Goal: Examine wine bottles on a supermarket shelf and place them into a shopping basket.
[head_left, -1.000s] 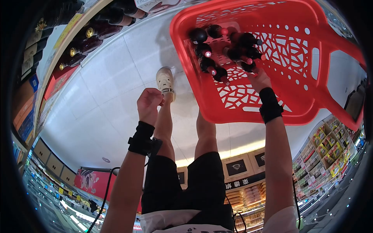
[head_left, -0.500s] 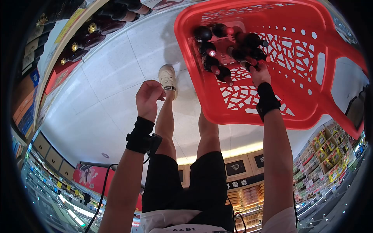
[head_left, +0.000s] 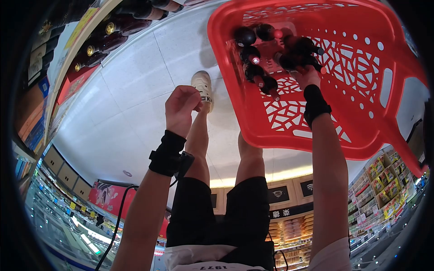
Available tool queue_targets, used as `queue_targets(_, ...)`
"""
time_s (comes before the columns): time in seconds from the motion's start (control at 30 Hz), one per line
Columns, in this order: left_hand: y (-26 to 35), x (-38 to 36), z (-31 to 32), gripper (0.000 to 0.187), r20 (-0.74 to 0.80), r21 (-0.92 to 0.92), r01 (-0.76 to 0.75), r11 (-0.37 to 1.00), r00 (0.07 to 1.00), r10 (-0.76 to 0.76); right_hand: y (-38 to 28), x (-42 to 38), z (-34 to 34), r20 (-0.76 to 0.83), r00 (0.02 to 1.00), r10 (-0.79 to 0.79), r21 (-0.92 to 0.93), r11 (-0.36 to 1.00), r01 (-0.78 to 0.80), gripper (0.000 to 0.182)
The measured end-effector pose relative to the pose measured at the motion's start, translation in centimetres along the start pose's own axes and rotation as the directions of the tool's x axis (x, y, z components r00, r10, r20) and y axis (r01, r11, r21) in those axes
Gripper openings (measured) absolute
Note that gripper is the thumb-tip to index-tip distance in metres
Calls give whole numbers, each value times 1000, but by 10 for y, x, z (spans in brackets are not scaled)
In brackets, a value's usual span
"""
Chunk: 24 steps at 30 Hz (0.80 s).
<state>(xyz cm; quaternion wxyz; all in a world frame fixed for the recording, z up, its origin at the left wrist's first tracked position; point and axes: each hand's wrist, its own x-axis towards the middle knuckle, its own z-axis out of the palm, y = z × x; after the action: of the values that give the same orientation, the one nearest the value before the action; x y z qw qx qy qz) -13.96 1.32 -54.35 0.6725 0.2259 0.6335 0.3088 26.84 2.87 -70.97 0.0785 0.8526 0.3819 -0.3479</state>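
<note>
**A:** Head view: where are the hands?

**B:** The right hand [head_left: 308, 76] reaches into a red basket [head_left: 361, 104] and is closed around the end of a dark bottle [head_left: 300, 58]. The left hand [head_left: 181, 108] hangs over the floor [head_left: 131, 90], fingers curled into a loose fist with nothing in it. Both wrists wear black bands.

**A:** And the bottles?

**B:** Several dark bottles [head_left: 255, 58] with red caps lie clustered in the basket's far corner, touching one another. The gripped one lies among them, on the right of the cluster.

**A:** What surrounds the person?

**B:** A white shoe [head_left: 202, 86] stands on the pale tiled floor just beside the basket's left wall. More bottles line a shelf [head_left: 97, 43] along the left edge, well apart from the basket. Shop shelving curves along the lower rim of the fisheye view.
</note>
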Motion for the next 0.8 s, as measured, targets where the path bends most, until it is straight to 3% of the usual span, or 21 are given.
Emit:
queue_targets(0.13,-1,4,3,7,4,19,15,1000,1000,-15,-4,5,-1,16,999,35,-5,999,-35,68)
queue_targets(0.33,3,12,4,7,-32,21,14,1000,999,-13,-22,13,-4,62,995,81,-168,983,-70,54)
queue_targets(0.57,-1,19,12,7,-35,13,39,999,999,-39,-37,10,-9,45,992,117,-203,973,-105,45)
queue_targets(0.8,15,21,34,10,94,48,-4,999,996,-1,-24,13,0,10,998,67,-208,976,-63,40)
